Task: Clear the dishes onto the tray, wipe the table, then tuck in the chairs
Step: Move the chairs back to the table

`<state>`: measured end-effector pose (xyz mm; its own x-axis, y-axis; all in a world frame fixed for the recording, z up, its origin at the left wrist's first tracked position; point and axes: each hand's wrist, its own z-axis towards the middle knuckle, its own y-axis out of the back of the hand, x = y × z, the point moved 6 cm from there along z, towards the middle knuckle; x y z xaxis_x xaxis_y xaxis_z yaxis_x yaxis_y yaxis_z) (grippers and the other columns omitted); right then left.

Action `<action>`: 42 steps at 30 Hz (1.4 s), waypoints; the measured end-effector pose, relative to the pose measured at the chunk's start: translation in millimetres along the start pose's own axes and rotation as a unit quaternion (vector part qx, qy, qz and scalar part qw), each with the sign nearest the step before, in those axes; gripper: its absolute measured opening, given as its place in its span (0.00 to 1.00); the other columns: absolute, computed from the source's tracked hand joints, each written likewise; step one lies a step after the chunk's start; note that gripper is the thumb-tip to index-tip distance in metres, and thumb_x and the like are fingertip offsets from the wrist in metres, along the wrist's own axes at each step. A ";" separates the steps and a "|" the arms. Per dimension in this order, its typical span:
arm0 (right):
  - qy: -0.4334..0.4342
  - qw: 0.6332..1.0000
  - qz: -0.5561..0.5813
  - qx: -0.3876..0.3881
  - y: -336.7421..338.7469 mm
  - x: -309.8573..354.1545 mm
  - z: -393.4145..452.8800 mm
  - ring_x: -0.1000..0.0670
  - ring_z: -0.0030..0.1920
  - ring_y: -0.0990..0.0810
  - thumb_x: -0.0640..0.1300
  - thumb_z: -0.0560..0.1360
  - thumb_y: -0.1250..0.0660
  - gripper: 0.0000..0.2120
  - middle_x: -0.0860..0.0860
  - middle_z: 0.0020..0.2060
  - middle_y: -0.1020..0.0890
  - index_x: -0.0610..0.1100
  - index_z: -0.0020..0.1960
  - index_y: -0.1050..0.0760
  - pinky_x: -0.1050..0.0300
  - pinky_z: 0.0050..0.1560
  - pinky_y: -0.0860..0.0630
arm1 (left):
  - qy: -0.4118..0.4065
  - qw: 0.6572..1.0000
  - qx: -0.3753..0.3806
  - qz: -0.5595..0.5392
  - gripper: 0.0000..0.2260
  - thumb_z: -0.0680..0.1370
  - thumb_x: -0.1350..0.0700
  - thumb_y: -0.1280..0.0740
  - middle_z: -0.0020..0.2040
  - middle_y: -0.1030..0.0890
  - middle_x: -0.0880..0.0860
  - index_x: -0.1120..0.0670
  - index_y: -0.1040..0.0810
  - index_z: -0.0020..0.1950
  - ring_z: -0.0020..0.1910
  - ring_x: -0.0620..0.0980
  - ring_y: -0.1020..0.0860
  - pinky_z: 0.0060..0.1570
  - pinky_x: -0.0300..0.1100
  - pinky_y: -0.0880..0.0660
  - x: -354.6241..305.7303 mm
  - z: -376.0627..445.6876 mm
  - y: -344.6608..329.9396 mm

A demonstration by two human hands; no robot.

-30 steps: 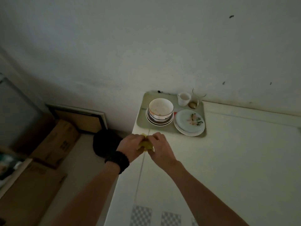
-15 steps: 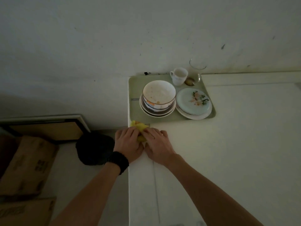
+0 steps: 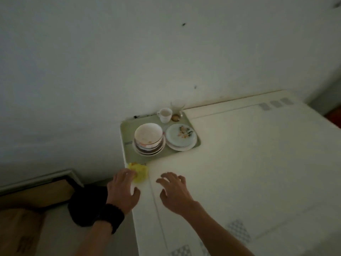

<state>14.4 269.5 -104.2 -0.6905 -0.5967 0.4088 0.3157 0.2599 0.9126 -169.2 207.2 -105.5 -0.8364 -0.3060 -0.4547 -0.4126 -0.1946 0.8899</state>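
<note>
My left hand (image 3: 122,191) lies flat, fingertips on the yellow cloth (image 3: 139,171) at the table (image 3: 249,163) edge; right hand (image 3: 175,193) spread wide, holding nothing.

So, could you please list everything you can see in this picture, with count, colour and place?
tray: one, pale green, far left corner of the table against the wall
bowl: one, white, on a stack of plates at the tray's left
floral plate: one, pale with a flower print, topping a second stack at the tray's right
cup: one, white, back of the tray
glass: one, clear, behind the cup
cloth: one, yellow, on the table by the tray's near corner
table: one, cream
cardboard boxes: brown, floor at left
left hand: touches the cloth, dark wristband
right hand: open, fingers spread, over the table
</note>
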 end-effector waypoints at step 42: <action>-0.475 0.676 0.165 -0.539 209.0 167.6 -768.9 0.60 0.50 0.20 0.40 0.78 0.34 0.14 0.54 0.55 0.17 0.47 0.63 0.22 0.71 0.51 0.25 | -0.468 0.674 0.447 -0.356 0.10 0.79 0.63 0.34 0.51 0.17 0.50 0.48 0.23 0.54 0.49 0.52 0.18 0.47 0.47 0.21 -447.5 -593.3 87.2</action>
<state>465.1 -360.0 148.2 -0.4104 0.2490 0.8772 0.4921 -0.7495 0.4429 383.2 -225.7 153.9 0.0014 0.3723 -0.9281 -0.5322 0.7861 0.3145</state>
